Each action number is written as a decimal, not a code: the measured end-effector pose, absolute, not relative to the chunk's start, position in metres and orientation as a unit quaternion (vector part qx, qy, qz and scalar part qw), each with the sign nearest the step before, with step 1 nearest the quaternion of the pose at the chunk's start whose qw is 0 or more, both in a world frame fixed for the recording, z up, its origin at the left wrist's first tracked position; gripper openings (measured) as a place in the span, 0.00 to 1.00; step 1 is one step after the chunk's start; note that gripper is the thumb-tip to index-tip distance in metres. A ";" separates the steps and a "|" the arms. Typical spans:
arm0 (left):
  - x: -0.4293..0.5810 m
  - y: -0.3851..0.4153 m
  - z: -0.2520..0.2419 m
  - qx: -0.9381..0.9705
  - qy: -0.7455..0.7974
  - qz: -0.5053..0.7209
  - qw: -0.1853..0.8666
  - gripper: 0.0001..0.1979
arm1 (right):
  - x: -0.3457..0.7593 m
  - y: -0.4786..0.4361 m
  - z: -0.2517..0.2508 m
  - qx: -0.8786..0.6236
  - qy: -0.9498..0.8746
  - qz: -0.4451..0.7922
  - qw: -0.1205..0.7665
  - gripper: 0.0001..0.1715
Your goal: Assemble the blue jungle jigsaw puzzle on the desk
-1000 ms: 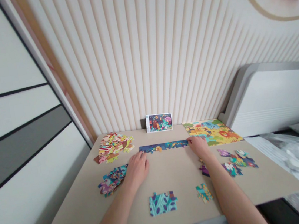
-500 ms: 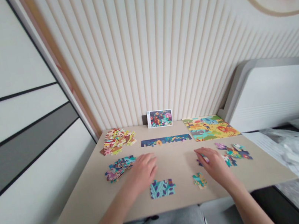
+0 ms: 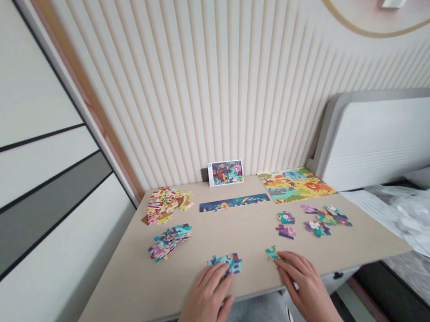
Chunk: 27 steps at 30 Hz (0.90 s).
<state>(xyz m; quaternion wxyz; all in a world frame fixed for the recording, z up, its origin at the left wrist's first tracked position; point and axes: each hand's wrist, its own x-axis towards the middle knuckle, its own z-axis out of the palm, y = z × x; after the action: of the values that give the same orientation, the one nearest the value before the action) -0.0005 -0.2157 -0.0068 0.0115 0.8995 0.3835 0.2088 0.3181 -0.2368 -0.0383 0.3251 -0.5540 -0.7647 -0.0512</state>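
Note:
My left hand [image 3: 209,301] lies palm down over the lower left of a joined patch of turquoise and purple jigsaw pieces [image 3: 235,263] near the front edge of the table. Its fingers are stretched out and its thumb stands apart. To the right, a small teal and yellow jigsaw piece [image 3: 271,253] lies on the table, possibly several pieces joined. At its lower right edge, my right hand [image 3: 303,279] has thumb and index fingertips close together on it; the covered part is hidden.
Loose pieces [image 3: 286,231] lie on the right and a puzzle pile [image 3: 170,241] on the left. Farther back are a dark blue puzzle strip [image 3: 234,203], a picture card [image 3: 225,173], a yellow animal puzzle [image 3: 297,183] and a reddish-yellow pile [image 3: 167,203].
My left hand has come from beside the left pile to the joined patch. My right hand has left the purple pieces and moved down to the teal and yellow piece. The view has shifted slightly.

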 end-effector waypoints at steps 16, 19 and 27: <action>-0.014 -0.099 0.011 0.871 0.440 0.193 -0.099 0.19 | 0.333 -0.236 -0.040 -0.606 -0.722 -0.060 0.329 0.17; -0.007 -0.061 0.004 0.849 0.481 0.181 -0.125 0.17 | 0.338 -0.235 -0.043 -0.608 -0.719 -0.068 0.329 0.16; 0.007 -0.032 -0.026 0.807 0.557 0.168 -0.103 0.20 | 0.329 -0.237 -0.053 -0.615 -0.701 -0.097 0.348 0.17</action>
<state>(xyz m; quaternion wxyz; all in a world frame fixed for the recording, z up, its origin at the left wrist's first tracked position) 0.0066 -0.0324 -0.0263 -0.1026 0.8068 0.5573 0.1676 0.3288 -0.2367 -0.0531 0.3475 -0.6147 -0.7014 -0.0975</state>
